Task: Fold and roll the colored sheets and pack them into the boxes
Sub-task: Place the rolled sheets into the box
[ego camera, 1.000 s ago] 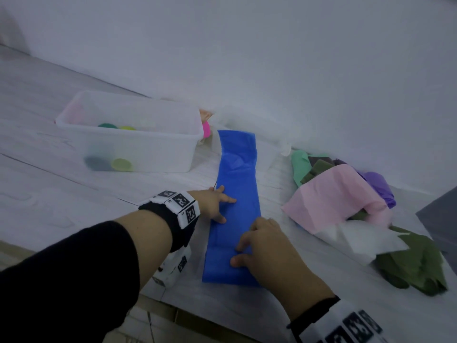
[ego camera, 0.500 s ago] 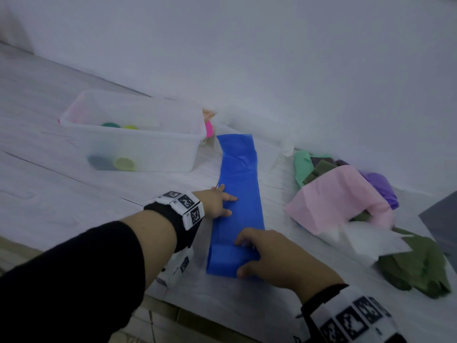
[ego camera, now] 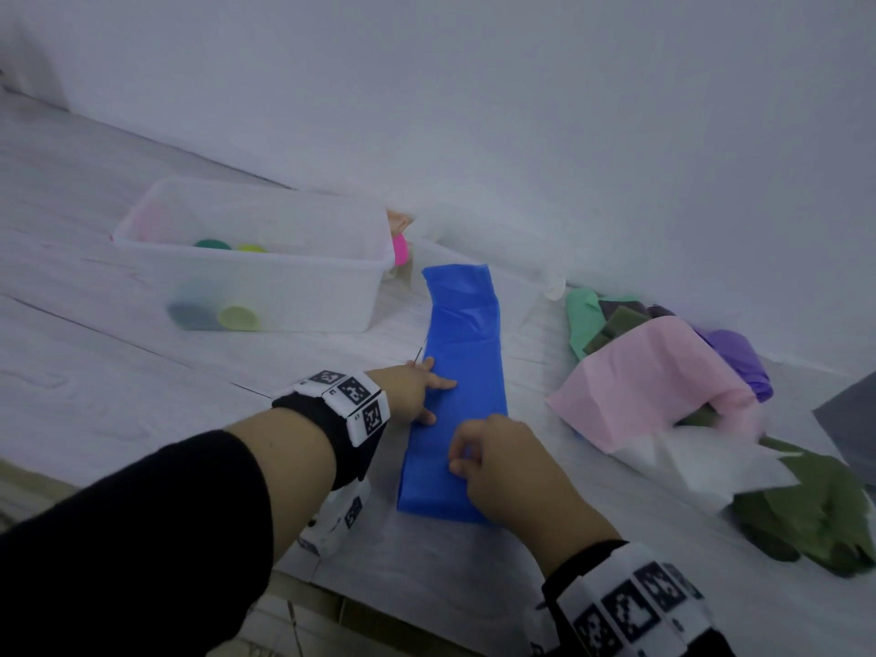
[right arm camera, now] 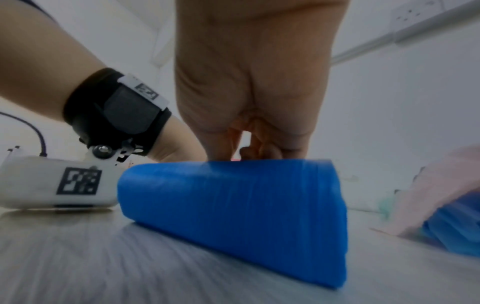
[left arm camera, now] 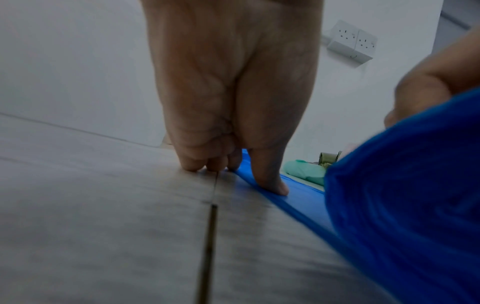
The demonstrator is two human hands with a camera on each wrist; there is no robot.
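A blue sheet (ego camera: 467, 343), folded into a long narrow strip, lies on the table and runs away from me. My right hand (ego camera: 479, 452) pinches its near end, which is turned over into a thick fold (right arm camera: 233, 205). My left hand (ego camera: 417, 391) presses its fingertips (left arm camera: 270, 185) on the strip's left edge, just beyond the fold. A clear plastic box (ego camera: 265, 296) stands at the back left with a few coloured rolls inside. A second clear box (ego camera: 474, 239) sits behind the strip's far end.
A loose pile of sheets lies to the right: pink (ego camera: 654, 386), white (ego camera: 701, 467), olive green (ego camera: 815, 514), purple (ego camera: 739, 358) and mint (ego camera: 583, 315). A white wall rises close behind. The table's front edge runs below my forearms.
My right hand has lifted the blue strip's near end and turned it over away from me, shortening the flat part. My left hand stays pressing on the left edge.
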